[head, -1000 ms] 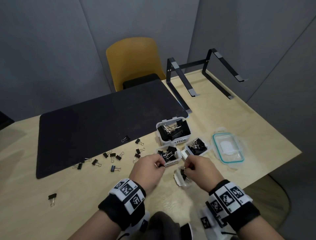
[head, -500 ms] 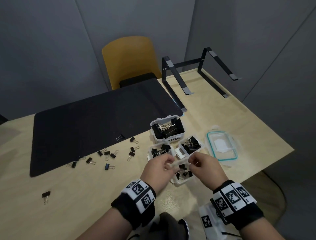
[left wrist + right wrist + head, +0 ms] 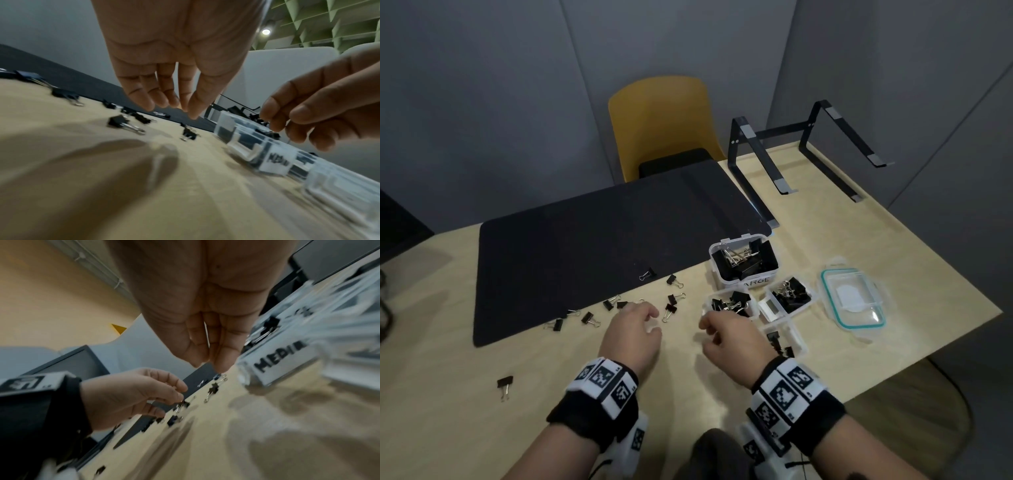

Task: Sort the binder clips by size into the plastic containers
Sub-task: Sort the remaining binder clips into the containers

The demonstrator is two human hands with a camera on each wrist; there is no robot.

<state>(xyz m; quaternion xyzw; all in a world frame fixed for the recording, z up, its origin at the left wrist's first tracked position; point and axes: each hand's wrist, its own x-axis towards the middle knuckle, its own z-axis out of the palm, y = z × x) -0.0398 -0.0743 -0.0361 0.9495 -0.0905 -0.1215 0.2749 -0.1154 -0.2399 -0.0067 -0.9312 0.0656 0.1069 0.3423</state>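
Pale wood bench (image 3: pixel 893 219) noted, w/ black mat (image 3: pixel 592 246) laid across its far left part. Loose binder clips (image 3: pixel 671 310) are scattered along the mat's near edge, approx. a dozen; one stray clip (image 3: pixel 505 383) lies well apart, near left. Four clear plastic containers are grouped at right: large container (image 3: pixel 743 263), label partly read as "ARGE", holds big clips; medium container (image 3: pixel 731 303) is marked "MEDI.." per right wrist view; third container (image 3: pixel 789 294) sits just right of it, also w/ clips; fourth container (image 3: pixel 786 337) is partly hidden behind the right wrist. Teal-rimmed lid (image 3: pixel 854 298) lies flat, further right.

Left hand (image 3: pixel 631 334) is held above the bench just beside the loose clips, fingers hanging loosely together, nothing gripped; no contact w/ any clip confirmed. Right hand (image 3: pixel 726 337) is held just short of the medium container, fingertips drawn together; whether anything is pinched cannot be told, as the views are blurred. Hands are apart.

Yellow chair (image 3: pixel 664 126) and black laptop stand (image 3: pixel 808 154) seen at far side.
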